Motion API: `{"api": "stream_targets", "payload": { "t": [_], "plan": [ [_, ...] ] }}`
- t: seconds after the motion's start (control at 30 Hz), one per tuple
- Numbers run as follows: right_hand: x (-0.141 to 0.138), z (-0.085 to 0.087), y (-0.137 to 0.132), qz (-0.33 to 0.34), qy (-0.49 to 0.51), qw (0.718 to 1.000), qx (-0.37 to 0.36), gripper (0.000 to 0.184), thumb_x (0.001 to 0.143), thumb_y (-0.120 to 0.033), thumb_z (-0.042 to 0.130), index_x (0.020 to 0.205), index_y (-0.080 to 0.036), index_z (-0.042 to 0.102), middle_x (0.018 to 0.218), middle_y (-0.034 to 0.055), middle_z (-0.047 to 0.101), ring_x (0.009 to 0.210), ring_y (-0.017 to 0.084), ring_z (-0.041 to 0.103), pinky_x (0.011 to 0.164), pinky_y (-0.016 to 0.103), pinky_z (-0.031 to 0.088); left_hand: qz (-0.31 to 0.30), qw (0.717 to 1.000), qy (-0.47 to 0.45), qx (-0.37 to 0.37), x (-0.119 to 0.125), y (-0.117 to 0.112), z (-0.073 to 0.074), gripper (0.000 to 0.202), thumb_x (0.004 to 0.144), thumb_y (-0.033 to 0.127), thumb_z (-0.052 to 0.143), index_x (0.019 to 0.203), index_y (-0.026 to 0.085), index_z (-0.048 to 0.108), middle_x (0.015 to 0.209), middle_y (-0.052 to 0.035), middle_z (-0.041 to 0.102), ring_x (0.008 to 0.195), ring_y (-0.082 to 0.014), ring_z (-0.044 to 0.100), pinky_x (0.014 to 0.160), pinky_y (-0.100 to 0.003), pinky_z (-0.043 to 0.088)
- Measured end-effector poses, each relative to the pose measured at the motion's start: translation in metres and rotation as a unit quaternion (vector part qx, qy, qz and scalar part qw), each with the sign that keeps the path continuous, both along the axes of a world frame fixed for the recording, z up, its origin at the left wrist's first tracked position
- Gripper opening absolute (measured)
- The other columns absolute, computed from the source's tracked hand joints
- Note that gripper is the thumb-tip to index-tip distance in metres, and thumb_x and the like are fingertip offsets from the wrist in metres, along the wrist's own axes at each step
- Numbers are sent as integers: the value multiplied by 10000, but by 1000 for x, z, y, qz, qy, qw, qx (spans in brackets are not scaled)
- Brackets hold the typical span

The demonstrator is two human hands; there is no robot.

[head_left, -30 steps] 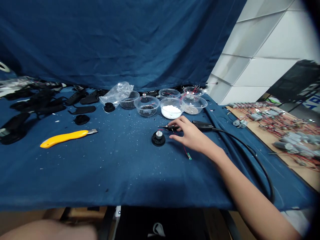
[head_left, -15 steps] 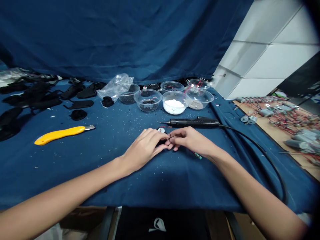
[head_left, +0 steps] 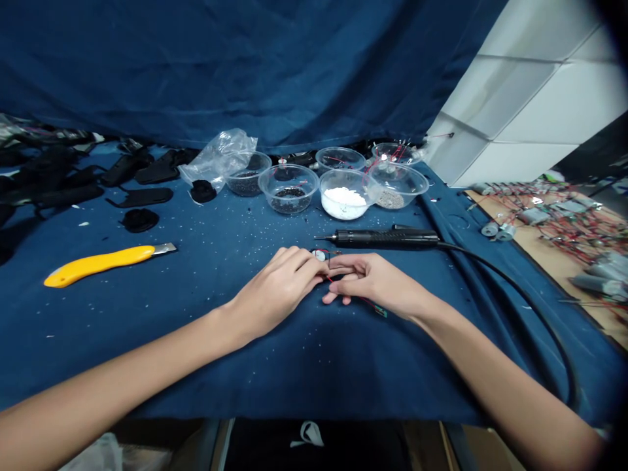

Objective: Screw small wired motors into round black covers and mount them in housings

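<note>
My left hand (head_left: 282, 281) is closed, its fingers curled over a small wired part whose pale round piece (head_left: 320, 255) shows just past the fingertips. The rest of that part lies hidden under the fingers. Close against it, my right hand (head_left: 373, 281) pinches thin red and black wires (head_left: 330, 280) between thumb and fingers. From beneath this hand the wires run out to a small green circuit board (head_left: 380, 312). Just beyond both hands lies a black electric screwdriver (head_left: 387, 238), its bit pointing left.
A yellow utility knife (head_left: 101, 265) lies at left, blade exposed. Behind are clear plastic bowls holding white bits (head_left: 345, 204), dark screws (head_left: 289, 201) and other small parts. Black moulded pieces (head_left: 152, 196) lie far left. Wired motors crowd a board (head_left: 554, 261) at right, near the screwdriver's cable (head_left: 524, 301).
My right hand's fingers have straightened and shifted along the wires, showing more red wire between the hands. The green board has moved slightly left. The camera view has shifted a little.
</note>
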State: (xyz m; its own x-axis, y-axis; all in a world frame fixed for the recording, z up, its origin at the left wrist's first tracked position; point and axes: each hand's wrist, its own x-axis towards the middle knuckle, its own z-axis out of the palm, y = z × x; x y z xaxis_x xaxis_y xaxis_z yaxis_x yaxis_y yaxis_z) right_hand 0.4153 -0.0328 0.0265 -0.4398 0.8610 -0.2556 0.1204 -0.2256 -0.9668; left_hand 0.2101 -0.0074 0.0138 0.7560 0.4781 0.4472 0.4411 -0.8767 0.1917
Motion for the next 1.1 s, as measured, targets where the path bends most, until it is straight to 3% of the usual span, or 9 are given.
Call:
{"api": "stream_targets", "payload": {
  "t": [0.23,0.33,0.43,0.57,0.77,0.87,1.1],
  "plan": [
    [0,3,1,-28,8,1000,-7,470,814,-197,619,1252,-165,453,948,65,698,842,168,705,595,181,479,-15,999,-29,11,-1,3,1,96,948,201,486,995,144,548,970,-58,616,918,-172,553,825,-326,435],
    [0,2,0,-39,-15,999,-7,499,820,-196,615,1272,-197,402,973,63,695,826,172,710,585,184,486,-23,999,-37,22,-2,3,-1,104,943,190,495,1022,147,547,954,-51,623,905,-167,560,829,-323,436],
    [1,2,-3,-44,-69,995,59,536,841,-193,592,1321,-264,362,1031,39,689,809,151,707,631,209,521,-18,999,-39,7,-3,5,-4,120,942,183,495,1047,152,544,973,-50,629,911,-166,564,830,-320,433],
    [4,4,-5,-28,-215,948,233,423,868,-220,586,1271,-295,485,1044,1,691,841,126,685,752,227,534,-18,999,-37,-6,-4,8,-4,139,939,182,499,1066,168,553,990,-37,637,922,-157,569,830,-308,425],
    [10,-2,0,-32,-321,845,426,268,914,-319,545,1147,-201,605,1028,66,667,867,168,645,790,284,516,-29,998,-55,25,-6,15,-4,153,922,154,516,1066,161,569,998,-40,653,927,-144,571,825,-293,422],
    [12,-9,3,-10,-349,822,450,240,946,-303,476,1101,-203,630,1026,78,641,920,185,626,834,313,497,-31,998,-32,33,-7,19,-7,156,932,166,501,1061,155,587,977,-45,658,920,-147,572,832,-301,423],
    [13,-17,8,13,-367,825,430,234,955,-254,432,1073,-204,628,1026,85,608,908,187,605,833,326,487,-29,999,5,23,-6,24,-12,170,944,206,480,1010,153,627,934,-62,648,918,-172,535,844,-328,438]
  ]
}}
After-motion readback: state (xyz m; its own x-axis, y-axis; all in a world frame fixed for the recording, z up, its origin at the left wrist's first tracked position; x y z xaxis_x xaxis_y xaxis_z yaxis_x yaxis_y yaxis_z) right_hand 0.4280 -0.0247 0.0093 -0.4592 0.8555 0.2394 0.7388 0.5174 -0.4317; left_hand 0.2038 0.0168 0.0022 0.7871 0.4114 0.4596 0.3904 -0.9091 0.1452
